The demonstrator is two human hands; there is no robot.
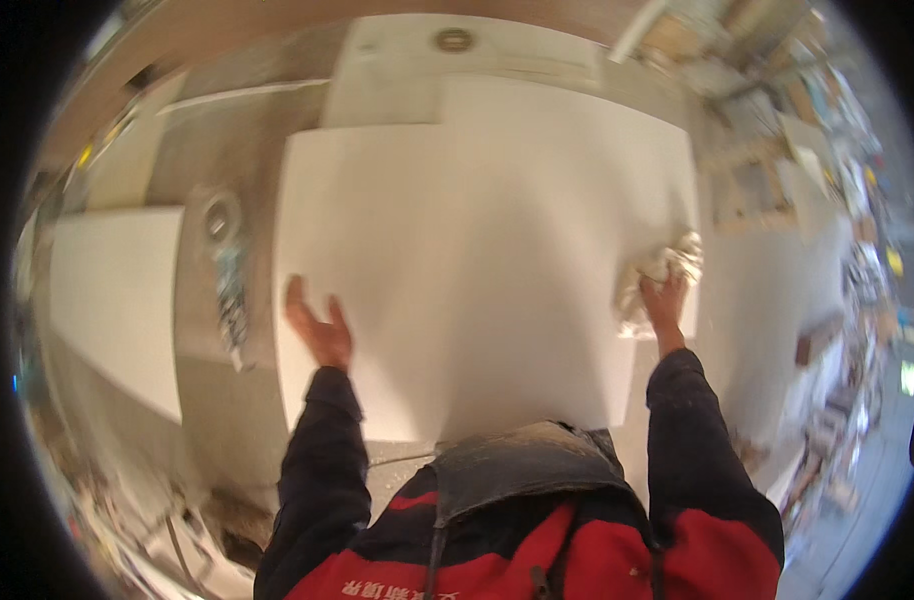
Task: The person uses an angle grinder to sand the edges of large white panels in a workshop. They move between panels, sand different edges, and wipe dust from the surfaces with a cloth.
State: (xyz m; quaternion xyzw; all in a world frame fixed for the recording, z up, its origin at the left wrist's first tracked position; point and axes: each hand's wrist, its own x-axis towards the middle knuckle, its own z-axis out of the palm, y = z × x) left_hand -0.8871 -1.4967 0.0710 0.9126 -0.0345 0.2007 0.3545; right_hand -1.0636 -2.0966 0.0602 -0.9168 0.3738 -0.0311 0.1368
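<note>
A large white panel point(477, 250) lies flat in front of me. At its right edge my right hand point(665, 298) is closed on a crumpled off-white cloth point(688, 258), which rests on the panel. My left hand point(322, 330) is over the panel's left edge, fingers spread, holding nothing. Whether its palm touches the surface I cannot tell. Both forearms wear dark sleeves.
Left of the panel lie a ring-shaped thing point(220, 218) and a long bluish, blurred object point(231, 300). Another white panel point(117, 300) is farther left. A dark round piece point(454, 40) sits at the back. To the right are a wooden frame point(752, 222) and a brown block point(819, 340).
</note>
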